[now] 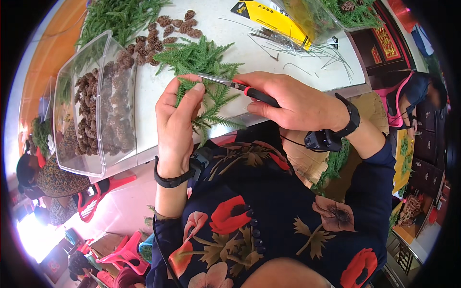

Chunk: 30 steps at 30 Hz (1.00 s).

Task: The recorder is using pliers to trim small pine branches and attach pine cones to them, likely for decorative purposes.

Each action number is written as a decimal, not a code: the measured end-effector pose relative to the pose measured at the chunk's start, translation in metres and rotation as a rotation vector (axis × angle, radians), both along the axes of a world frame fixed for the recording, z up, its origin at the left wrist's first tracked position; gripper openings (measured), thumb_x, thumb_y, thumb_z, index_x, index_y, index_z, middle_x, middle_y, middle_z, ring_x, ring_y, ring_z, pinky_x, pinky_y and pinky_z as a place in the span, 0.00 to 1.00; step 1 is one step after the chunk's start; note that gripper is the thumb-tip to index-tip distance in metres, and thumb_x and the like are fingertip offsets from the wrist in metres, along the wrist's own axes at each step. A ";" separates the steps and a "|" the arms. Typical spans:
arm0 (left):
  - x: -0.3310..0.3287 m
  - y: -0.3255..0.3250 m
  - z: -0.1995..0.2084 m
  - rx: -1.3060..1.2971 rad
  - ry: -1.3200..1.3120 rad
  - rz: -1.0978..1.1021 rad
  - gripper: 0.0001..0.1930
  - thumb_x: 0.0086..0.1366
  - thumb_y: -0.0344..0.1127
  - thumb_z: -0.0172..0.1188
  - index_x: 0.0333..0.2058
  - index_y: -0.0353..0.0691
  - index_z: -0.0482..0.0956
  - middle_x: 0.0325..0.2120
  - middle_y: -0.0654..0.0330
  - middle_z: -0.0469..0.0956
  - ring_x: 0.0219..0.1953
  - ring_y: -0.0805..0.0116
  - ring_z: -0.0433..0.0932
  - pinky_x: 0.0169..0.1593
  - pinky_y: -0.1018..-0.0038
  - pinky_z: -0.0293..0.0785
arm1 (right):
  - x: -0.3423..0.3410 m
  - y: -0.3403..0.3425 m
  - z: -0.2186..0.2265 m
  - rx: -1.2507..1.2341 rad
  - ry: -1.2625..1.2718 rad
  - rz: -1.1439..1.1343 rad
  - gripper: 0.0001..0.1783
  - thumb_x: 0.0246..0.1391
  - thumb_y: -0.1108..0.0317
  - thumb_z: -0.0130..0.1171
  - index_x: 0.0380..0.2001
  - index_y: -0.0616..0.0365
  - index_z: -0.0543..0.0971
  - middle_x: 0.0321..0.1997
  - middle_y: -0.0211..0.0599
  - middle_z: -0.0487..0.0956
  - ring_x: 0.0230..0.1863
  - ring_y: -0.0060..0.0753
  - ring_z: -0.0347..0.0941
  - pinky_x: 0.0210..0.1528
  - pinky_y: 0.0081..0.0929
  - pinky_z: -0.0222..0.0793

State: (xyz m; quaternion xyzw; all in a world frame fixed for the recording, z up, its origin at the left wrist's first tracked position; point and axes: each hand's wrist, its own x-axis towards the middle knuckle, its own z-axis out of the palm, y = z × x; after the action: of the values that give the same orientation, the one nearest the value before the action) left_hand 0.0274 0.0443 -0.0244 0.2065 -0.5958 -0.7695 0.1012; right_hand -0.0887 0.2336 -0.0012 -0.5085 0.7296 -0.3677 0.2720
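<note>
My right hand (293, 103) is closed round needle-nose pliers (261, 96) with black-and-red handles. Their slim silver jaws point left and reach just above the fingertips of my left hand (177, 113). That hand pinches a green artificial pine sprig (211, 108) between thumb and fingers, over the table's near edge. Whether the jaws grip a stem or wire is too small to tell. Directly beyond my hands lies a pile of green sprigs (197, 57), touching or overlapping the held one.
A clear plastic box (103, 96) of brown pine cones stands on the left of the white table (288, 67). Loose pine cones (153, 43) lie behind it. Thin wires (331, 60) and a yellow package (273, 21) are at the back right. Cardboard (307, 158) lies below the edge.
</note>
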 end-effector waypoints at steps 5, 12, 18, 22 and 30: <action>0.002 -0.008 -0.008 0.244 0.036 -0.129 0.08 0.62 0.29 0.55 0.40 0.36 0.73 0.21 0.71 0.68 0.21 0.86 0.59 0.24 0.85 0.50 | 0.004 0.001 -0.001 -0.013 0.052 0.011 0.27 0.55 0.69 0.55 0.57 0.65 0.64 0.50 0.51 0.73 0.49 0.47 0.72 0.52 0.33 0.66; 0.003 -0.002 -0.002 0.129 -0.005 -0.102 0.08 0.62 0.29 0.55 0.40 0.36 0.73 0.21 0.72 0.68 0.21 0.87 0.59 0.24 0.87 0.50 | 0.002 0.002 0.008 0.105 -0.110 0.080 0.29 0.55 0.69 0.56 0.58 0.64 0.62 0.52 0.50 0.72 0.52 0.49 0.70 0.54 0.34 0.65; 0.004 0.005 0.002 0.009 -0.049 -0.078 0.07 0.63 0.30 0.55 0.40 0.37 0.73 0.22 0.72 0.70 0.22 0.87 0.60 0.24 0.87 0.51 | 0.005 0.005 0.001 0.063 0.009 0.085 0.29 0.55 0.70 0.55 0.59 0.63 0.62 0.54 0.49 0.71 0.54 0.50 0.68 0.55 0.36 0.64; 0.004 0.009 0.005 -0.006 -0.048 -0.052 0.07 0.63 0.29 0.55 0.40 0.37 0.73 0.23 0.71 0.71 0.23 0.86 0.63 0.25 0.87 0.54 | 0.004 0.005 -0.003 0.083 0.028 0.074 0.28 0.55 0.71 0.54 0.59 0.62 0.61 0.54 0.48 0.70 0.54 0.50 0.67 0.56 0.36 0.64; 0.004 0.012 0.007 -0.351 -0.098 -0.014 0.07 0.63 0.28 0.54 0.39 0.35 0.72 0.24 0.70 0.72 0.26 0.86 0.64 0.28 0.87 0.58 | 0.003 0.005 -0.003 0.070 0.003 0.081 0.28 0.54 0.73 0.54 0.58 0.62 0.62 0.54 0.48 0.70 0.54 0.50 0.67 0.56 0.37 0.64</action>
State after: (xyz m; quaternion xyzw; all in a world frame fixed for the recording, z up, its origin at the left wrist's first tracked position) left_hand 0.0311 0.0562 -0.0174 0.2189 -0.7265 -0.6435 0.1009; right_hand -0.0858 0.2386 -0.0038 -0.5286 0.7211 -0.3299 0.3031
